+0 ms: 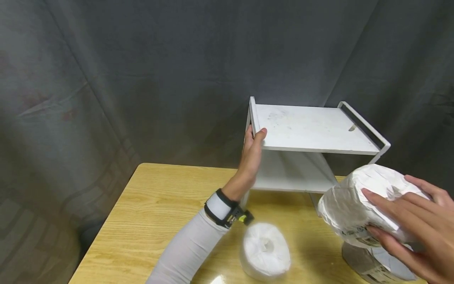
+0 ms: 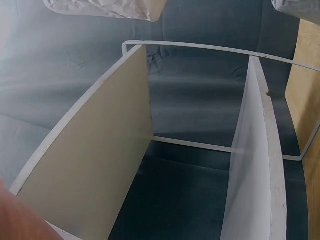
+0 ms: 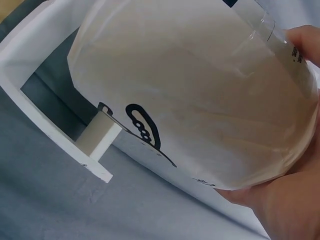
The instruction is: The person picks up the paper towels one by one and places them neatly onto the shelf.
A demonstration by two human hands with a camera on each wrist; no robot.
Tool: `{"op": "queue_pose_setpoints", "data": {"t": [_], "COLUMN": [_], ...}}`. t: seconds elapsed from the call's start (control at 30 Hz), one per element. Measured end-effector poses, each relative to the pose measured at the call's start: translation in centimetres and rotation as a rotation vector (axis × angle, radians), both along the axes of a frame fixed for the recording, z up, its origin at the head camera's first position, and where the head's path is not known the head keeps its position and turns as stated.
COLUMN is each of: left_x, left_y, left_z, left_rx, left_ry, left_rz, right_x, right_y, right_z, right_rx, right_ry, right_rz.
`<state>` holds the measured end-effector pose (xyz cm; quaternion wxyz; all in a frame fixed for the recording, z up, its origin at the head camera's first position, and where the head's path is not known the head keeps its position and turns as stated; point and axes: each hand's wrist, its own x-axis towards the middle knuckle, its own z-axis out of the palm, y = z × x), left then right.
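A white two-tier shelf rack (image 1: 312,128) stands toward the back of the table. My left hand (image 1: 251,154) grips the left edge of its top board, thumb on top and fingers around the outer side. My right hand (image 1: 422,225) holds a paper-wrapped toilet roll (image 1: 354,209) in the air, in front of the rack's right side. In the right wrist view the same wrapped roll fills the middle, with dark print on its wrapper and the rack's white frame (image 3: 55,130) behind it. The left wrist view looks between the rack's two boards (image 2: 100,135).
Another wrapped roll (image 1: 266,252) sits on the wooden table (image 1: 159,205), right of my left forearm. A third roll (image 1: 372,262) is at the lower right, partly hidden below the held one. Grey cloth (image 1: 177,79) hangs behind the table.
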<state>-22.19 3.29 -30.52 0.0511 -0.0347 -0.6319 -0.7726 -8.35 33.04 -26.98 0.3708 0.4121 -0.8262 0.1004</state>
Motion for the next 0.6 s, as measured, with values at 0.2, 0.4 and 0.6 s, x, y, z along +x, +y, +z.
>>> {"op": "queue_pose_setpoints", "data": {"t": [0.2,0.4,0.6], "left_x": [0.0,0.0,0.0], "left_y": [0.0,0.1,0.1], "left_z": [-0.1,0.1,0.1], "left_rx": [0.009,0.018,0.019], "left_ry": [0.011,0.006,0.012], "left_rz": [-0.001,0.000,-0.010], "right_x": [0.2,0.0,0.0], "right_y": [-0.1,-0.2,-0.1], "right_z": [0.9,1.8,2.4], "right_rx": [-0.004,-0.004,0.022], "right_ry": [-0.059,-0.073,-0.080], "right_rz": [-0.056,-0.062,-0.089]}}
